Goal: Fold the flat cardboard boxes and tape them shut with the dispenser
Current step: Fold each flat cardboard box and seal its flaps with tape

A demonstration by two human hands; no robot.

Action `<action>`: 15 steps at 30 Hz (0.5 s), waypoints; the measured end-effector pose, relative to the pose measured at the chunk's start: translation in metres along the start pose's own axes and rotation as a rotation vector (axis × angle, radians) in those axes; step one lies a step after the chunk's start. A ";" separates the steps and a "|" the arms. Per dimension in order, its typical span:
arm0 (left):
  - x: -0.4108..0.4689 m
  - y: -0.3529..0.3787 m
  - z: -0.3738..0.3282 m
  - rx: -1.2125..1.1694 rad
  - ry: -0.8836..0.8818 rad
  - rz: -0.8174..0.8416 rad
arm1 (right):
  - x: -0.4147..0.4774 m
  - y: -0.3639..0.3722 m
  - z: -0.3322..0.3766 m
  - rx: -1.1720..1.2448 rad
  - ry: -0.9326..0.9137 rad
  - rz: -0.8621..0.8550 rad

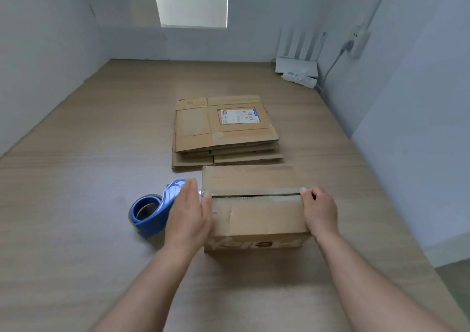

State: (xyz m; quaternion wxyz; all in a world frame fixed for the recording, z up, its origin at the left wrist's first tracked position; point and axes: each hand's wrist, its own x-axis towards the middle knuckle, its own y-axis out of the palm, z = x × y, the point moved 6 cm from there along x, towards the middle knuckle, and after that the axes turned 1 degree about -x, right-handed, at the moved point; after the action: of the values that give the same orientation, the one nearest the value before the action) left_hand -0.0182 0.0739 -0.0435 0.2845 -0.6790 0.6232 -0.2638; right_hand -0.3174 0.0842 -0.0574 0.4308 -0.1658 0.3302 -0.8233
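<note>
A folded cardboard box (256, 217) stands on the table in front of me, its top flaps closed with a dark seam running left to right. My right hand (319, 211) grips the box's right edge at the end of the seam, fingers curled. My left hand (189, 214) lies against the box's left side with the thumb on the top edge near a glint of tape. It covers the handle of the blue tape dispenser (150, 213), which looks blurred. A stack of flat cardboard boxes (223, 130) lies just behind the folded box.
The wooden table (89, 191) runs back to white walls on the left, rear and right. A white router and a power strip (298, 71) sit in the far right corner, with a cable up to a wall socket.
</note>
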 end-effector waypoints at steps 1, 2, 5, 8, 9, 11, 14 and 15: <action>-0.003 0.014 -0.008 -0.049 -0.045 0.050 | 0.000 0.000 0.000 -0.002 -0.003 0.004; -0.004 0.023 -0.012 -0.085 -0.106 0.076 | 0.000 0.001 0.000 -0.005 -0.008 0.006; -0.001 0.033 -0.013 -0.126 -0.245 0.078 | 0.001 0.001 0.000 -0.016 -0.007 0.005; 0.003 0.038 -0.009 -0.055 -0.361 0.105 | 0.001 0.002 0.000 -0.019 -0.006 0.006; 0.005 0.038 -0.007 -0.008 -0.393 0.108 | 0.000 0.001 0.001 -0.032 -0.011 0.008; 0.008 0.040 -0.007 0.089 -0.429 0.105 | -0.001 0.001 0.005 -0.108 -0.024 0.040; 0.009 0.043 -0.008 0.166 -0.461 0.087 | -0.007 0.005 0.017 -0.357 -0.015 0.128; 0.009 0.043 -0.008 0.185 -0.476 0.074 | -0.011 0.008 0.021 -0.446 0.012 0.167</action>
State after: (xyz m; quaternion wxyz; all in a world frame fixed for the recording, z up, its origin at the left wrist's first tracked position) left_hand -0.0534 0.0619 -0.0686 0.4935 -0.6697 0.5365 -0.1418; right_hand -0.2948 0.0813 -0.0470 0.4481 -0.2242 0.5190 -0.6925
